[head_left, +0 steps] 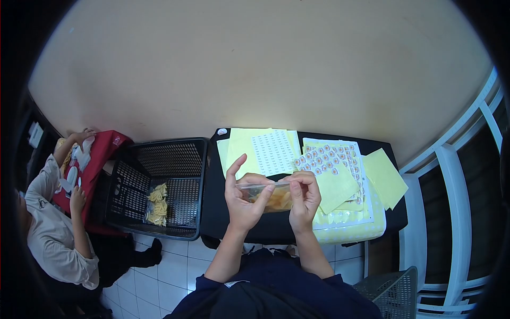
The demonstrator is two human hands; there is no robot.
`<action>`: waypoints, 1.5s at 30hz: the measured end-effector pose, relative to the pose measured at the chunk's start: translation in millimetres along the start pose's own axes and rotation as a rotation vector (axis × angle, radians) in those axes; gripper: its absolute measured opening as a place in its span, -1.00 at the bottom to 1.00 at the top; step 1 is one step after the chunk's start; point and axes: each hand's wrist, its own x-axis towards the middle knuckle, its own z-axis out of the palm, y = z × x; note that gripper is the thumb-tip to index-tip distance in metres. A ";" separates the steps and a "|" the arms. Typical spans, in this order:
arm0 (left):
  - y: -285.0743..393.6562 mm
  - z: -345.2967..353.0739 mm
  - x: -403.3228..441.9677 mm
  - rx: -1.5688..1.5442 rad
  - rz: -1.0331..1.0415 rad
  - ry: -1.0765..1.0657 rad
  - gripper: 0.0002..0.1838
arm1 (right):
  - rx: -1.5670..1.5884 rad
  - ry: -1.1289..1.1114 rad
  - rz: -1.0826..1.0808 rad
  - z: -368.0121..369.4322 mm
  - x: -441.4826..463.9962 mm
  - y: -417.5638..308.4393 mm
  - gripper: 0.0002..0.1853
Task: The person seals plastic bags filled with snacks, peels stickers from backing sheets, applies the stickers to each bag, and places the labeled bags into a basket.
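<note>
A clear plastic zip bag (272,201) with pale yellow pieces inside is held up over the black-covered table. My left hand (245,201) grips its left end, thumb on the front near the top edge and index finger raised. On the other end, my right hand (304,199) pinches the top edge between thumb and fingers. Just beyond the hands lie a sheet of small printed labels (273,153) and yellow backing paper (240,151). Right of them is a sheet of round stickers (321,159), partly covered by another yellow sheet (337,189).
A black plastic basket (204,159) at left holds filled bags (158,204). Further left, a person (58,212) works at a red-covered table (101,154). Another basket (393,292) stands low at right, near white metal railings (451,196). A wall (265,69) rises behind the table.
</note>
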 end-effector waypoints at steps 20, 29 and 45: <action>-12.3 -13.1 0.8 -0.095 0.091 -0.007 -0.98 | 0.342 0.013 0.156 -9.0 7.1 0.6 -0.88; -13.2 -8.9 -2.1 0.076 0.110 -0.071 -0.97 | -0.847 -0.213 -0.306 -4.6 16.6 -30.3 -0.87; -14.5 -5.9 0.0 0.166 0.125 -0.181 -0.91 | -0.811 -0.172 -0.279 -8.0 10.8 -22.1 -0.98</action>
